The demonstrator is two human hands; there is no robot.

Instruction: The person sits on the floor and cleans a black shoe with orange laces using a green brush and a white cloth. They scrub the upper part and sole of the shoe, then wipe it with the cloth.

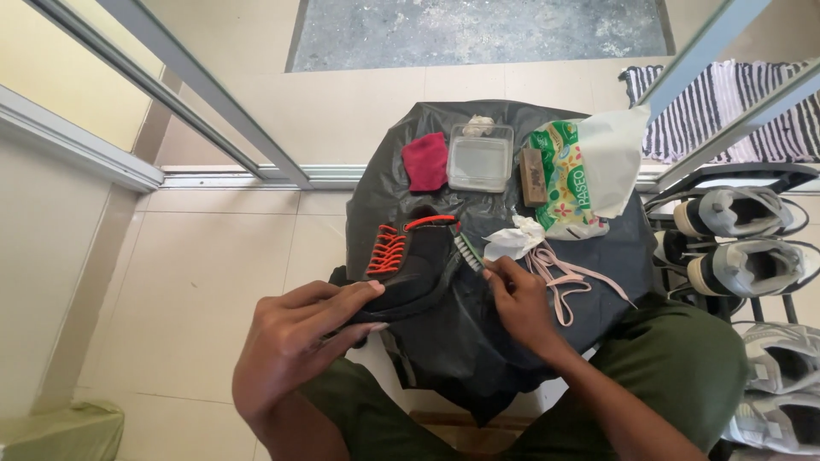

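My left hand (299,341) grips a black shoe (414,260) with orange laces by its heel end, holding it over a black plastic sheet (495,341). My right hand (517,299) holds a small brush (468,253) with pale bristles, its head resting against the shoe's side. A crumpled white tissue (512,239) and loose pink laces (559,277) lie just beyond my right hand.
Farther back on the sheet sit a red cloth (425,160), a clear plastic tub (480,158), a brown block brush (533,177) and a green tissue pack (568,179). A rack with grey sneakers (743,248) stands at right, a striped mat (743,102) beyond.
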